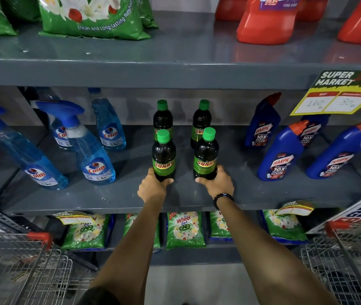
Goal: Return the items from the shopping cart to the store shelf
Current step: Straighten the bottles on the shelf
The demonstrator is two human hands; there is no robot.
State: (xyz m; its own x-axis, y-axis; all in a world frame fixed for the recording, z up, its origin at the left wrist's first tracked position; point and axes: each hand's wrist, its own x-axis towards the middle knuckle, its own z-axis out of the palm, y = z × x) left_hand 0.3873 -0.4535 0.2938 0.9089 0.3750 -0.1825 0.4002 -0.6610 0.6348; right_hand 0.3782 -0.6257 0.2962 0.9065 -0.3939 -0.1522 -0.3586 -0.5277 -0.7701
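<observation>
On the middle grey shelf (197, 199) two dark Sunny bottles with green caps stand upright at the front. My left hand (153, 187) grips the base of the left bottle (164, 155). My right hand (218, 181), with a black bead bracelet at the wrist, grips the base of the right bottle (206, 154). Right behind them stand two more Sunny bottles, one at the left (162, 119) and one at the right (201, 122). Both held bottles rest on the shelf surface.
Blue Colin spray bottles (91, 155) stand left of the Sunny bottles, blue Harpic bottles (280, 157) right. Green detergent bags (185, 230) fill the lower shelf; red bottles (267, 23) and green bags sit above. Wire shopping carts stand at bottom left (21, 267) and bottom right (347, 260).
</observation>
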